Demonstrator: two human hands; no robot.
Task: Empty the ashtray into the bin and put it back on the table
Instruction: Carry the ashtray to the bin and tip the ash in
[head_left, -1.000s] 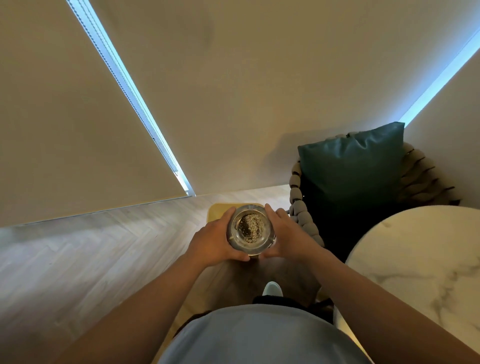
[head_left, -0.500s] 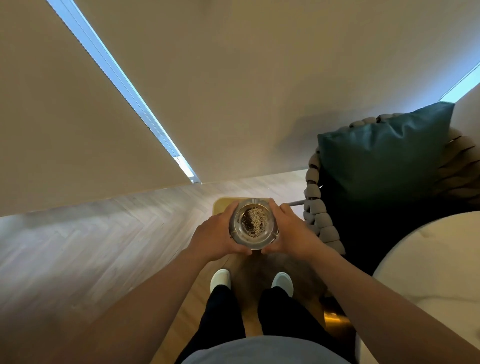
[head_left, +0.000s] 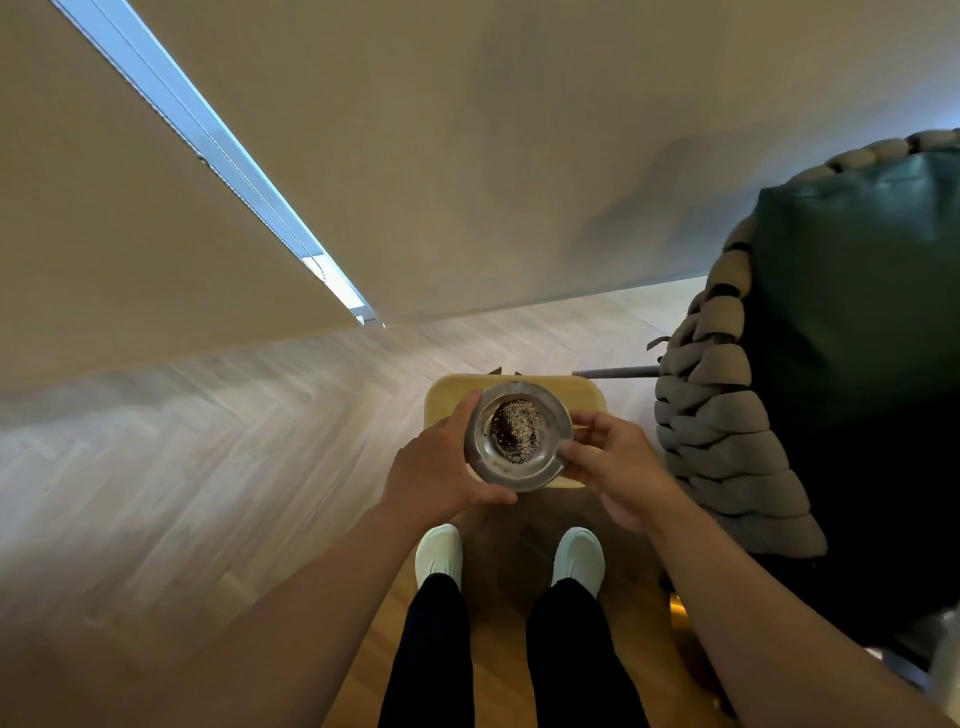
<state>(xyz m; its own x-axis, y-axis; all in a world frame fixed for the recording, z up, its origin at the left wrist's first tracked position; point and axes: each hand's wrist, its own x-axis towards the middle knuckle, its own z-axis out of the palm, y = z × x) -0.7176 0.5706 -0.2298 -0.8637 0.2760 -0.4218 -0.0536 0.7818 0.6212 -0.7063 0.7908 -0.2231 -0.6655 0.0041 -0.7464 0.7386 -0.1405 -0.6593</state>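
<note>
A round metal ashtray (head_left: 519, 437) filled with grey and dark ash is held level over a yellow bin lid (head_left: 587, 397) on the floor. My left hand (head_left: 441, 467) grips the ashtray's left rim. My right hand (head_left: 610, 460) touches the right rim with its fingertips, fingers partly loosened. The bin under the ashtray is mostly hidden by the ashtray and my hands.
A woven rope chair (head_left: 727, 431) with a dark green cushion (head_left: 857, 291) stands close on the right. My two feet in pale shoes (head_left: 439, 553) stand on the wooden floor (head_left: 208, 441) just before the bin. Beige blinds (head_left: 467, 156) hang ahead.
The view tilted down and shifted left, so the marble table left the frame. The ashtray stayed over the yellow lid; my right hand's fingers loosened from a full grip to fingertips.
</note>
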